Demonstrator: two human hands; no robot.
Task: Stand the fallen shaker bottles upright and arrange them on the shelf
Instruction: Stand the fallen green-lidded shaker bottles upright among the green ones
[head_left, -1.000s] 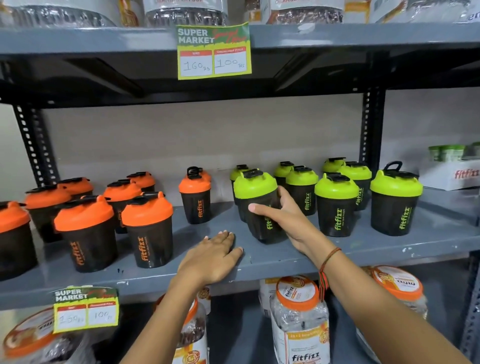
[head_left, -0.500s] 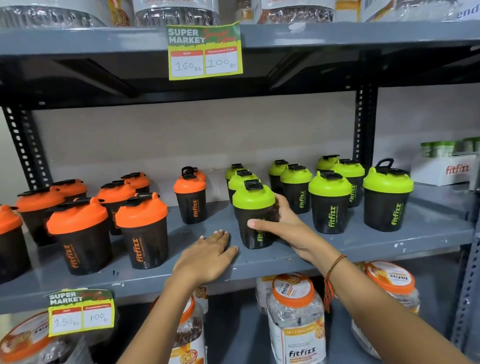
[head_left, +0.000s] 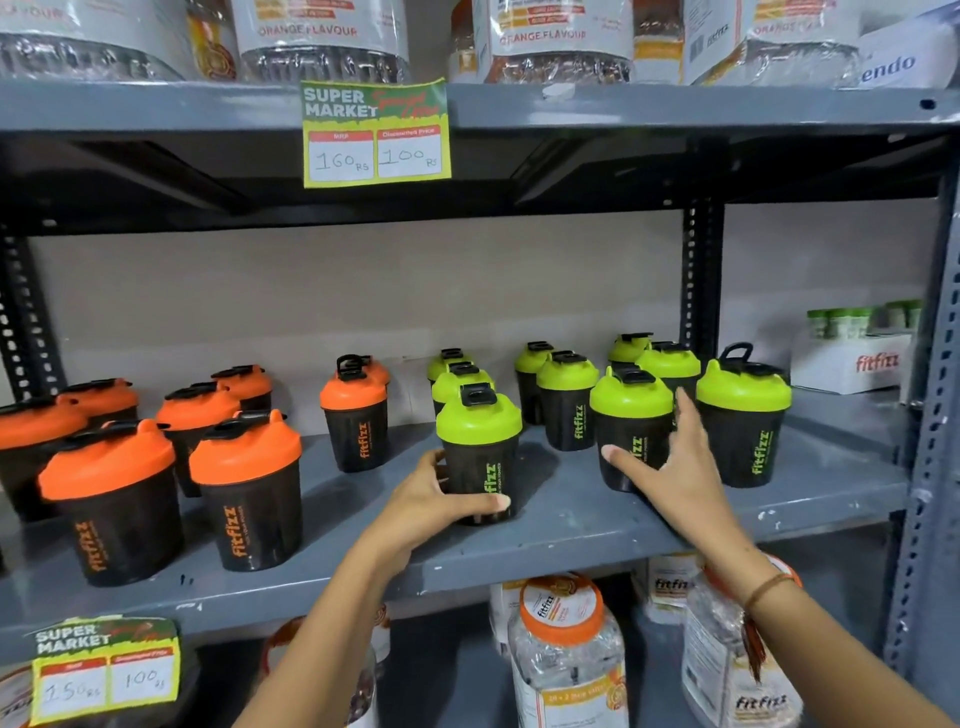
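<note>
- Left hand (head_left: 435, 503) is gripping the base of the front green-lidded shaker (head_left: 480, 452), thumb wrapping its front, fingers behind; the bottle is standing upright near the grey shelf (head_left: 566, 530) front edge.
- Orange-lidded shakers (head_left: 244, 488) are standing upright at its 9 o'clock, bare shelf lying between the two colour groups.
- Right hand (head_left: 670, 467) is spreading open, thumb touching the second green shaker (head_left: 631, 426), fingers reaching into the gap at its 3 o'clock.
- Handled green shaker (head_left: 744, 415) is standing just beyond that gap, near the perforated upright (head_left: 930, 467) at the shelf's right end.
</note>
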